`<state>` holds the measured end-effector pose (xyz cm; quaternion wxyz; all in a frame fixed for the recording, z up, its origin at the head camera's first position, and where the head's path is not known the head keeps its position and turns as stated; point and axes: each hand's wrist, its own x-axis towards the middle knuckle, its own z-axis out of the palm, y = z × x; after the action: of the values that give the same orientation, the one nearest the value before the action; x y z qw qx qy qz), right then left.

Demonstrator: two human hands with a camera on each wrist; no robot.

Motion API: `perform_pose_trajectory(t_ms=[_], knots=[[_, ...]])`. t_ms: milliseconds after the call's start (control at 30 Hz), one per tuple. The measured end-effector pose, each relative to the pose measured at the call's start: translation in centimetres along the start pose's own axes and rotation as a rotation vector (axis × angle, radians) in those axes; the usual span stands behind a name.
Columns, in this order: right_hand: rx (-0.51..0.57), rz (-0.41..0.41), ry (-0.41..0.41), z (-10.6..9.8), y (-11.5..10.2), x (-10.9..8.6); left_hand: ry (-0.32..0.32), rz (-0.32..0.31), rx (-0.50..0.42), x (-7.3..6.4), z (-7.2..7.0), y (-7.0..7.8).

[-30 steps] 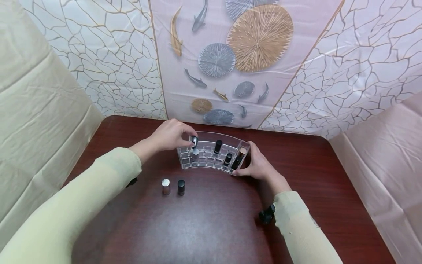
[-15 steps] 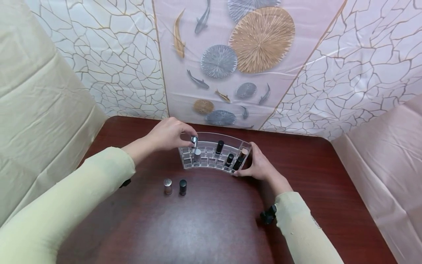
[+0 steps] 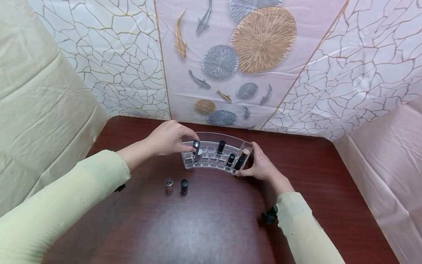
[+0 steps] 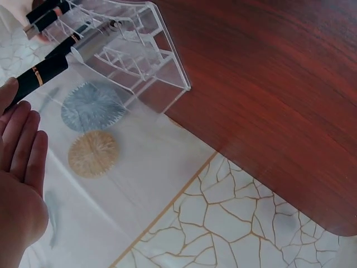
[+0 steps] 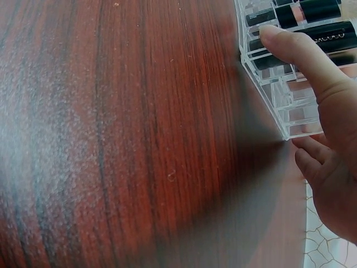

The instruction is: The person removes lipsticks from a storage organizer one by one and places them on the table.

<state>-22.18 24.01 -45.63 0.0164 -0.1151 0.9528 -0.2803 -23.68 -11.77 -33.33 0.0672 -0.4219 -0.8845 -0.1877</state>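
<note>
In the head view my left hand (image 3: 168, 137) pinches a dark lipstick tube (image 3: 196, 144) by thumb and fingers, above the left part of a clear curved lipstick organizer (image 3: 217, 135). The left wrist view shows this lipstick tube (image 4: 50, 72) as black with a gold band. Its far end is near a silver tube (image 4: 92, 44) standing in the organizer; I cannot tell whether they touch. At the organizer's right end my right hand (image 3: 262, 165) grips it, thumb at the front corner. The right wrist view has the thumb (image 5: 301, 50) across the front slots, beside black tubes.
Inside the organizer stand a black tube (image 3: 221, 146) in the middle and several more at the right, one peach-topped (image 3: 245, 152). On the dark red table (image 3: 197, 227), before the organizer, a silver-capped tube (image 3: 169, 186) and a black-capped tube (image 3: 184, 187) stand upright.
My left hand has brought the lipstick tube slightly lower and nearer the front, and its tilt has changed. The right hand keeps its grip on the organizer. The head view has shifted a little.
</note>
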Motion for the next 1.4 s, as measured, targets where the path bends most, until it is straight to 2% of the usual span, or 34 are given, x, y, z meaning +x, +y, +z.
perform_pose_trajectory(t_ms=[300,733,900,1400], knots=[[0.009,-0.008,-0.003,0.0,0.0,0.1,-0.023,0.003,-0.056,-0.4,0.8,1.3],[0.012,-0.019,0.010,0.0,0.1,0.0,-0.063,-0.009,-0.113,-1.4,2.9,2.7],[0.004,-0.027,0.008,0.1,0.2,0.1,-0.076,-0.036,-0.099,-2.0,3.9,3.2],[0.014,-0.021,0.003,0.0,0.0,0.0,-0.127,-0.040,-0.017,-3.1,5.9,5.1]])
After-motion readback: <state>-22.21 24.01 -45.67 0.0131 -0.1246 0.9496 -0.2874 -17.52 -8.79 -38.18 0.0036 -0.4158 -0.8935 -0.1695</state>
